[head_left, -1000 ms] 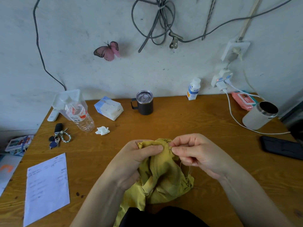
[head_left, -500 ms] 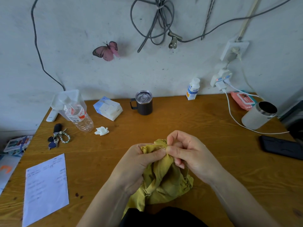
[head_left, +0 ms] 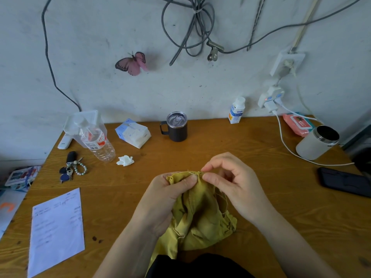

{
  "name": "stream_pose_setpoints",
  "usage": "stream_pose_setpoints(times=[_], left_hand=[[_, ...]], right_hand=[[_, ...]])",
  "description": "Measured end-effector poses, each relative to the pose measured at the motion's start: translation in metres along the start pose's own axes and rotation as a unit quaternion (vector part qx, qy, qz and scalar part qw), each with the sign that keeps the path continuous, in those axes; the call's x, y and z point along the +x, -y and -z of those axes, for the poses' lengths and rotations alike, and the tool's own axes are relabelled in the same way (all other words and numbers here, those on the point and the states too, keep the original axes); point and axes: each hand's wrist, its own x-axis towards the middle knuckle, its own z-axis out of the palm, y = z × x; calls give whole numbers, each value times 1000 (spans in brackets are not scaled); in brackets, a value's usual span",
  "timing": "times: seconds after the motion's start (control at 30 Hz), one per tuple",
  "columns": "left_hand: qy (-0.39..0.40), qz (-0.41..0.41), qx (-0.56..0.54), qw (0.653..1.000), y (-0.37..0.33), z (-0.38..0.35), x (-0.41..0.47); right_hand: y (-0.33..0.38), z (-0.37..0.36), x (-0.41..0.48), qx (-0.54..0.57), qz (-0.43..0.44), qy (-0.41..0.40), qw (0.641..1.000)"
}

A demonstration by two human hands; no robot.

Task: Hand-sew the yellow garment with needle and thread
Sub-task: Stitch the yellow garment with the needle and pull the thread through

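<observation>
Left hand (head_left: 168, 199): fingers curled round the yellow garment (head_left: 200, 217), thumb pressed on its top fold. Right hand (head_left: 234, 183): thumb and forefinger pinch the needle (head_left: 192, 173) at that fold, other fingers loosely curled. Garment lies bunched on the table (head_left: 261, 149), between both hands. Count on table: one mug (head_left: 176, 127), one plastic bottle (head_left: 98, 141), one tumbler (head_left: 316, 143), one phone (head_left: 343, 181), one paper sheet (head_left: 57, 229), one key bunch (head_left: 71, 170).
</observation>
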Motion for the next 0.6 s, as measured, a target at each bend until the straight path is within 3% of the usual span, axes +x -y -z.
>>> stream_pose_setpoints(times=[0.13,0.43,0.6], left_hand=[[-1,-10,1,1000,0,0,-1],[5,-19,2,1000,0,-3,-1],[-15,-32,43,998,2,-2,2]], right_hand=[[2,1,0,-69,37,-20,997],[1,-6,-2,-112,42,12,993],[3,-5,0,-117,47,-9,992]])
